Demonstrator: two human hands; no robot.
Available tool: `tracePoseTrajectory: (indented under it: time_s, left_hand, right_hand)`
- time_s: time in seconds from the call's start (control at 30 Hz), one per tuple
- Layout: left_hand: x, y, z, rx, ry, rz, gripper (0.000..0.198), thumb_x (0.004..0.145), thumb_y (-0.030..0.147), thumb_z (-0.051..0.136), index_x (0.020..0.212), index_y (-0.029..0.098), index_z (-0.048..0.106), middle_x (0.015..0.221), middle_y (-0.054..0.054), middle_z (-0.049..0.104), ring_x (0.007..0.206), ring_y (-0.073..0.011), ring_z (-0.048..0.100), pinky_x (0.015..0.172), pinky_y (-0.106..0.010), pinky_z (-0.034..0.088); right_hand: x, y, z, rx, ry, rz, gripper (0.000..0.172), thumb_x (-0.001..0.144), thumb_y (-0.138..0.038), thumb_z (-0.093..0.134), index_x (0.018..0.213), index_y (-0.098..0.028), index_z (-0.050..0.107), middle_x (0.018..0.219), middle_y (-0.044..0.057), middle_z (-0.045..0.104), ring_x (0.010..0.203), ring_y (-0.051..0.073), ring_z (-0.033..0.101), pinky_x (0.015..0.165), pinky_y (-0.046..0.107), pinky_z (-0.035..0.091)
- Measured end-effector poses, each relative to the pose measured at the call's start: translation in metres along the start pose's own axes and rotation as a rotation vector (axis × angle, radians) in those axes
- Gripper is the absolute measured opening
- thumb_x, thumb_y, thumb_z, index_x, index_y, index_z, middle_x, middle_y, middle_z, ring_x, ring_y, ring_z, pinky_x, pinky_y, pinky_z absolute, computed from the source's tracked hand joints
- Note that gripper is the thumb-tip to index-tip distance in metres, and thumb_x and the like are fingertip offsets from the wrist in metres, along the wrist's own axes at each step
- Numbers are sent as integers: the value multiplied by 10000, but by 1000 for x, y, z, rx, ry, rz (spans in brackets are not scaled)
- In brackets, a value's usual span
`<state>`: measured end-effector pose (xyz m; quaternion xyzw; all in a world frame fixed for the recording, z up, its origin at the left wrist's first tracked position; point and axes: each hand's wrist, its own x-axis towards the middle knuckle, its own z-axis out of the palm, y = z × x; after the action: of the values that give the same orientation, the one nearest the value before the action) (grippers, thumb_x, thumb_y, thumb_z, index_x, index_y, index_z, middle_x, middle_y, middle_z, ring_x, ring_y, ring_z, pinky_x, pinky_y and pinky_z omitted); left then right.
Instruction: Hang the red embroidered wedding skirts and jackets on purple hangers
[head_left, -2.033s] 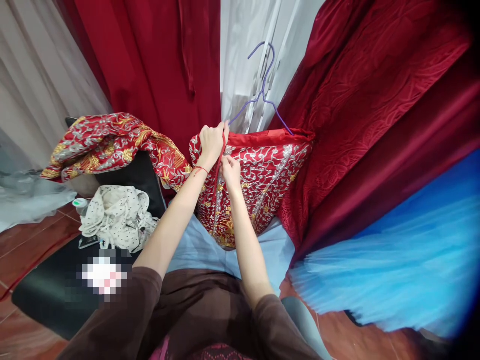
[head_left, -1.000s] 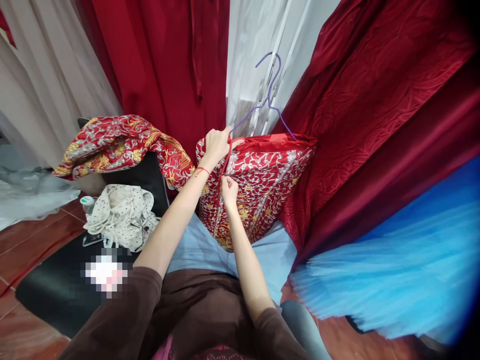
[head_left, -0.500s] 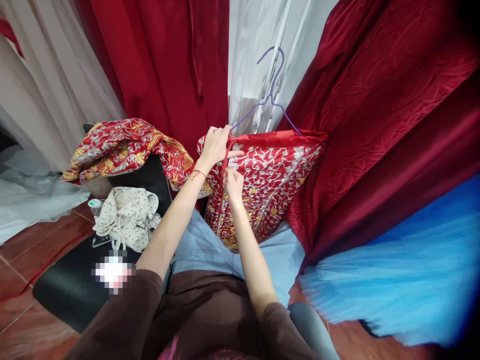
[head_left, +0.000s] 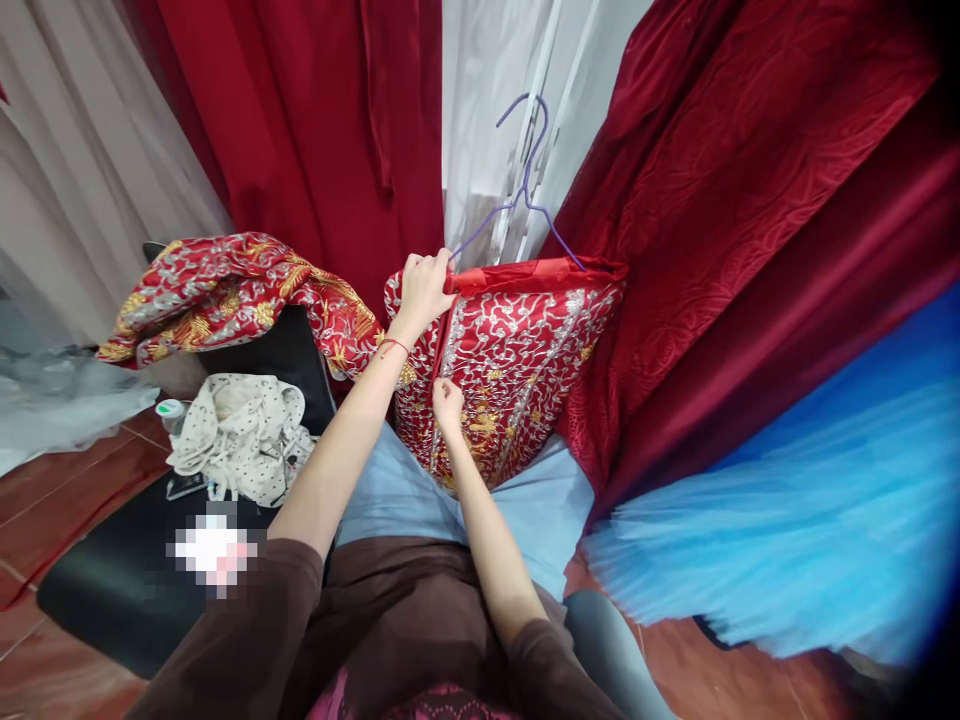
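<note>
A red garment covered in silver and gold embroidery stands upright between my knees, with a plain red band along its top. A purple wire hanger rises out of that band, its hook free. My left hand is closed on the garment's upper left corner, by the hanger's end. Lower down, my right hand is closed in a pinch at the garment's long side edge. What exactly lies between those fingertips is too small to make out.
To the left, a black chair bears a dotted white cloth, a phone and a bottle. More embroidered red cloth drapes over its back. Dark red fabric and blue tulle hang at the right.
My right hand has slid down along the garment's edge, away from my left hand. My left hand still grips the top corner, its fingers drawn in more. The whole view has shifted slightly.
</note>
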<state>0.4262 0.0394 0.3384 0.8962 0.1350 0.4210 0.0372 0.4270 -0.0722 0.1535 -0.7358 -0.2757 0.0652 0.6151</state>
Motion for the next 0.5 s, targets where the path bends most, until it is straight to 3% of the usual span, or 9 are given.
tracePoseTrajectory:
  time_s: [0.13, 0.23, 0.27, 0.33, 0.4, 0.5]
  left_hand:
    - [1, -6, -8, -32, -80, 35, 377, 787, 248, 626, 1142, 154, 543, 1029, -115, 648, 994, -286, 592, 1025, -434, 355]
    - [2, -10, -13, -56, -110, 53, 391, 788, 232, 590, 1168, 154, 537, 1075, -124, 645, 1023, -286, 575, 1049, -437, 343]
    - [3, -11, -15, -63, -117, 58, 392, 791, 223, 577, 1174, 150, 538, 1079, -126, 646, 1026, -286, 573, 1057, -442, 339]
    - [5, -12, -17, -74, -137, 60, 388, 798, 208, 552, 1181, 142, 546, 1065, -130, 649, 1030, -292, 577, 1067, -458, 333]
    - [9, -14, -18, -73, -135, 25, 372, 809, 191, 524, 1174, 139, 567, 1075, -142, 647, 1069, -309, 573, 1075, -491, 327]
    - [13, -26, -14, -85, -49, -103, 350, 822, 149, 480, 1148, 154, 611, 1210, -168, 607, 1193, -335, 527, 1074, -528, 337]
  right_hand:
    - [18, -25, -25, -44, -176, -9, 335, 852, -274, 508, 528, -213, 449, 453, -62, 418, 483, 102, 362, 530, 232, 308]
    - [49, -63, -67, -88, -194, -90, 282, 868, -324, 539, 617, -196, 548, 562, -18, 539, 526, 111, 426, 583, 249, 361]
    - [61, -78, -84, -124, -156, -149, 258, 880, -337, 531, 668, -194, 569, 617, 2, 566, 569, 124, 456, 616, 260, 374]
    - [87, -109, -123, -397, 98, -416, 210, 903, -362, 495, 855, -192, 609, 754, 57, 618, 683, 175, 527, 688, 305, 404]
    - [112, -133, -164, -704, 252, -613, 289, 914, -376, 474, 1066, -165, 599, 1015, 158, 637, 908, 261, 563, 792, 377, 419]
    - [139, -150, -223, -1130, 195, -754, 393, 903, -412, 496, 1130, -102, 576, 1179, 243, 573, 1101, 372, 503, 903, 503, 372]
